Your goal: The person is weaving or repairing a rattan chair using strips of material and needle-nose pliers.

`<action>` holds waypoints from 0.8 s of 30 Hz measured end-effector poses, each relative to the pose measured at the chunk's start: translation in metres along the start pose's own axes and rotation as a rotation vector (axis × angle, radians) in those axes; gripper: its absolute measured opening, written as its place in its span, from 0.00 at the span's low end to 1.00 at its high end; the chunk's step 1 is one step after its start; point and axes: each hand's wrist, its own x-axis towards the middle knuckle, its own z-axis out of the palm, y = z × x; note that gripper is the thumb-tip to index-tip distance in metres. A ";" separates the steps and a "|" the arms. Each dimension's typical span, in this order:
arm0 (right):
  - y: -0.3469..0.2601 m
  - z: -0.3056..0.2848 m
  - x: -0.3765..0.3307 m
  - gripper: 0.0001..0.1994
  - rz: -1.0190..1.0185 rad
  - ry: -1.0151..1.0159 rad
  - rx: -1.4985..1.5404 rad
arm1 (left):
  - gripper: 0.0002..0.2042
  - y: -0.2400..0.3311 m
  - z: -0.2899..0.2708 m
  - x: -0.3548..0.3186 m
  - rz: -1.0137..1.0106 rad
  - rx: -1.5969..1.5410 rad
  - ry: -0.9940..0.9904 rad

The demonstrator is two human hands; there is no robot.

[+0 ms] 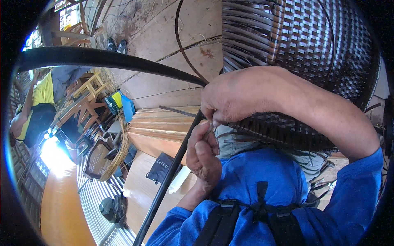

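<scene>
My right hand [240, 96] reaches in from the right, bent at the wrist, its fingers closed in a pinch. Just below it, my left hand [203, 160] has curled fingers meeting the right fingertips. A dark flat weaving strand [123, 61] runs in from the left to the right hand. Another dark length [176, 164] slants from between the hands to the lower edge. What exactly sits between the fingertips is too small to make out. Beyond my right forearm stands a dark brown woven wicker piece [308, 37], with many loose strand ends [246, 37] along its left side.
Left of my hands is a wooden bench [141, 162] bearing a black pouch [160, 168] and a white tube [179, 180]. A dark cap or bag [113, 209] lies near corrugated sheeting [92, 197]. Hand tools [326, 188] lie lower right. A person in yellow [43, 90] is far left.
</scene>
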 end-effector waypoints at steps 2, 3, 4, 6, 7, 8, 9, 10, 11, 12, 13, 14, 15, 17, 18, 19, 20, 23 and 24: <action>0.003 0.007 0.002 0.09 0.000 0.141 -0.137 | 0.25 0.003 -0.004 -0.004 0.056 -0.080 0.043; 0.004 0.012 0.002 0.09 -0.015 0.147 -0.135 | 0.28 0.008 -0.008 -0.007 0.024 -0.092 0.030; 0.005 0.017 0.002 0.08 -0.018 0.229 -0.221 | 0.27 0.013 -0.012 -0.010 0.057 -0.017 0.007; 0.006 0.022 0.002 0.08 -0.020 0.305 -0.308 | 0.24 0.024 -0.020 -0.015 0.095 -0.049 -0.088; 0.006 0.022 0.002 0.07 -0.049 0.354 -0.319 | 0.24 0.026 -0.021 -0.017 0.084 -0.035 -0.073; 0.006 0.022 0.001 0.07 -0.049 0.378 -0.341 | 0.23 0.029 -0.022 -0.018 0.035 -0.105 -0.107; 0.006 0.021 0.001 0.07 -0.079 0.406 -0.331 | 0.22 0.029 -0.022 -0.019 -0.025 -0.200 -0.136; 0.005 0.019 0.002 0.07 -0.017 0.372 -0.354 | 0.19 0.028 -0.021 -0.021 -0.078 -0.186 -0.111; 0.004 0.017 0.001 0.07 0.046 0.339 -0.377 | 0.16 0.025 -0.019 -0.020 -0.119 -0.241 -0.108; 0.003 0.016 0.001 0.07 0.047 0.341 -0.378 | 0.14 0.021 -0.017 -0.019 -0.173 -0.316 -0.107; 0.003 0.016 -0.001 0.07 0.054 0.352 -0.364 | 0.12 0.017 -0.016 -0.020 -0.201 -0.300 -0.078; 0.002 0.016 -0.002 0.07 0.061 0.360 -0.350 | 0.12 0.012 -0.015 -0.020 -0.183 -0.287 -0.082; 0.002 0.016 -0.001 0.07 0.062 0.358 -0.350 | 0.13 0.008 -0.015 -0.021 -0.205 -0.296 -0.105; 0.001 0.018 0.001 0.07 0.046 0.449 -0.348 | 0.16 0.002 -0.018 -0.022 -0.285 -0.375 -0.153; 0.001 0.018 0.002 0.07 0.042 0.448 -0.346 | 0.16 0.001 -0.021 -0.022 -0.287 -0.349 -0.138; 0.001 0.018 0.003 0.07 0.083 0.398 -0.299 | 0.17 -0.001 -0.024 -0.022 -0.314 -0.440 -0.202; 0.002 0.017 0.005 0.07 0.105 0.372 -0.276 | 0.18 -0.003 -0.027 -0.022 -0.339 -0.533 -0.268; 0.002 0.013 0.005 0.06 0.137 0.322 -0.354 | 0.21 -0.003 -0.032 -0.027 -0.340 -0.461 -0.278; 0.001 0.011 0.005 0.06 0.090 0.370 -0.341 | 0.22 -0.002 -0.032 -0.028 -0.297 -0.454 -0.295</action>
